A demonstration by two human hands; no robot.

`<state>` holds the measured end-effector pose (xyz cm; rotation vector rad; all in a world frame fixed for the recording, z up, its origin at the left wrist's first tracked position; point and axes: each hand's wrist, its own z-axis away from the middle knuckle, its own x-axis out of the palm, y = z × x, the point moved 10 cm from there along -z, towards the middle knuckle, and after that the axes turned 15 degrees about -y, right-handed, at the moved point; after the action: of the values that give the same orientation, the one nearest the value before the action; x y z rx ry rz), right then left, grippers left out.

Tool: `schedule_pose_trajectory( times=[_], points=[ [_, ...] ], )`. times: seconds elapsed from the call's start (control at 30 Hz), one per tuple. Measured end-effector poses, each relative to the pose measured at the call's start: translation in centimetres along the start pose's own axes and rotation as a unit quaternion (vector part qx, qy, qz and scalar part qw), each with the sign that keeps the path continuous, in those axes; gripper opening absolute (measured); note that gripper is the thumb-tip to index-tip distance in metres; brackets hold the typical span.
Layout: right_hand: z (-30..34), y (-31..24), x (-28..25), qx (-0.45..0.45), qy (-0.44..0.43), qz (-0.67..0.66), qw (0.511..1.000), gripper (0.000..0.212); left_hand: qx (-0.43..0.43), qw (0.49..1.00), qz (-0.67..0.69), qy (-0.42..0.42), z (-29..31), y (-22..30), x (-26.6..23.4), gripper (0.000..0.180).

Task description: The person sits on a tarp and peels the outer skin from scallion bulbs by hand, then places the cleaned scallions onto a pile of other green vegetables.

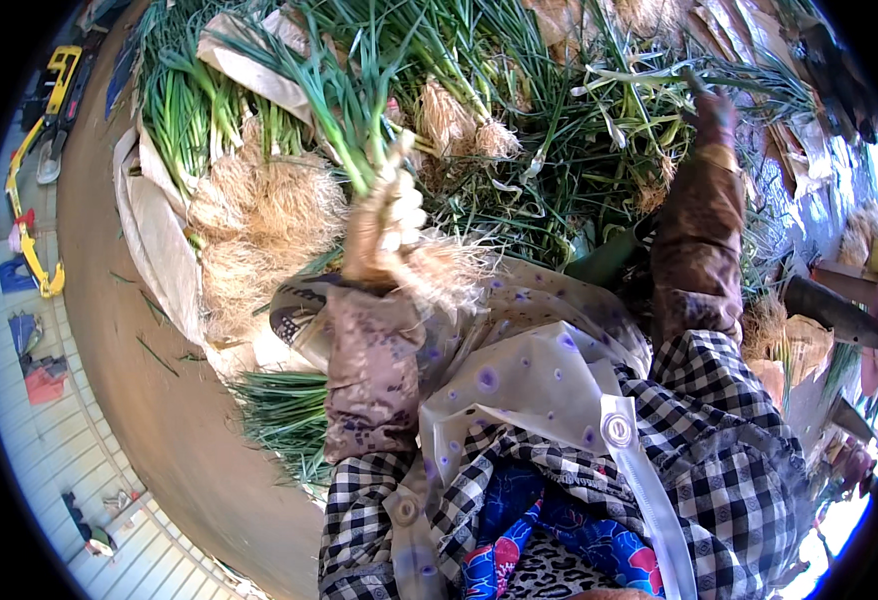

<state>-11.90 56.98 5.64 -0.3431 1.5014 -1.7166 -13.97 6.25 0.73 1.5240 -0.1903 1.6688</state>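
Observation:
My left hand (371,238) is closed round a bunch of green onions (404,212). Their pale stems show at the fingers, the straw-coloured roots hang toward me, and the green leaves point away. Off to the right, my right hand (716,122) is closed on a green onion (649,76) with a pale stem pointing left and leaves trailing right. Below and left of that hand lies a loose heap of green onions (559,165). Bundled green onions (229,195) with thick root tufts rest left of my left hand on a pale sheet (149,235).
More green onions (279,415) lie beside my left forearm. Brown floor (149,380) curves along the left, with a yellow-framed object (21,180) beyond it. At the right, a dark boot-like shape (834,312) and another person's dark glove (834,80) appear.

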Motion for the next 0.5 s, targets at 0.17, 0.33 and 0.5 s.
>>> schedule_pose_trajectory(
  times=[0.17,0.33,0.5],
  points=[
    [4.9,3.8,18.0,0.037,-0.339,-0.151,0.928,0.043,0.056,0.995,-0.056,-0.06,1.6,9.8,3.6,0.037],
    [5.5,10.9,29.0,0.064,-0.385,-0.2,0.899,0.046,0.054,0.99,-0.086,-0.101,1.3,15.0,6.0,0.038],
    [8.0,12.1,34.4,-0.015,-0.489,0.019,0.872,0.028,0.024,0.99,-0.086,-0.11,2.2,13.3,4.3,0.039]
  ],
)
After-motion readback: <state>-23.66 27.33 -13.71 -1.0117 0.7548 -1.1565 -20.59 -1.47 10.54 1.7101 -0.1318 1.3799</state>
